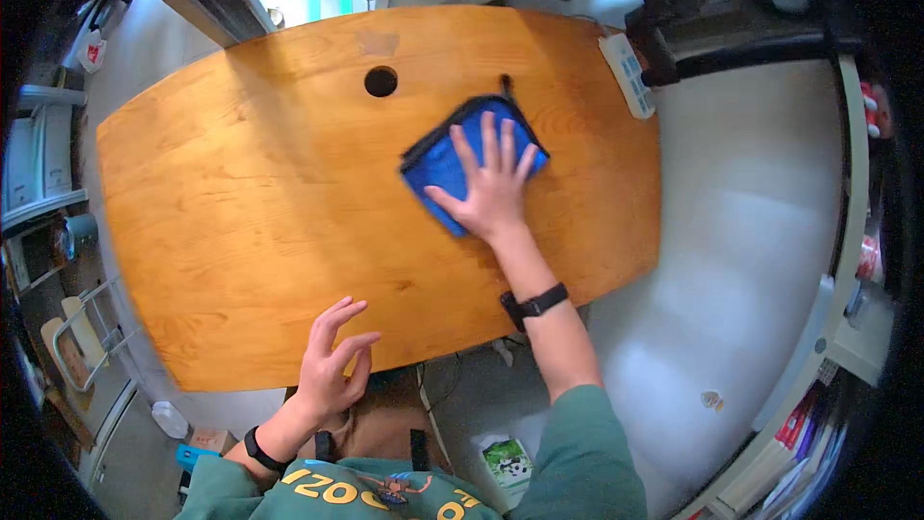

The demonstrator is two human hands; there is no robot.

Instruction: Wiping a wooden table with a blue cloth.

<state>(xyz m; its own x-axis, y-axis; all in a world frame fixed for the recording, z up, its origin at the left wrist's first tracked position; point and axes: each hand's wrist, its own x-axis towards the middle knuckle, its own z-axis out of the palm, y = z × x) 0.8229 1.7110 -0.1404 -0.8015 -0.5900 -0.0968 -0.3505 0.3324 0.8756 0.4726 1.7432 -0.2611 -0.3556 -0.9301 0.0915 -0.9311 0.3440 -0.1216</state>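
A blue cloth (438, 173) with a black edge and a small black loop at its far corner lies flat on the wooden table (241, 231), right of the middle. My right hand (494, 178) presses down on it, palm down with fingers spread; the cloth under the palm is hidden. The cloth's edges look slightly blurred. Near the table's front edge, my left hand (335, 356) hovers with nothing in it, its fingers apart and loosely bent.
A round black cable hole (381, 82) sits in the far part of the tabletop. At the far right edge lies a white power strip (628, 75), beside a black chair-like object (741, 19). Shelves (43, 154) stand on the left, and more with books (799, 453) on the right.
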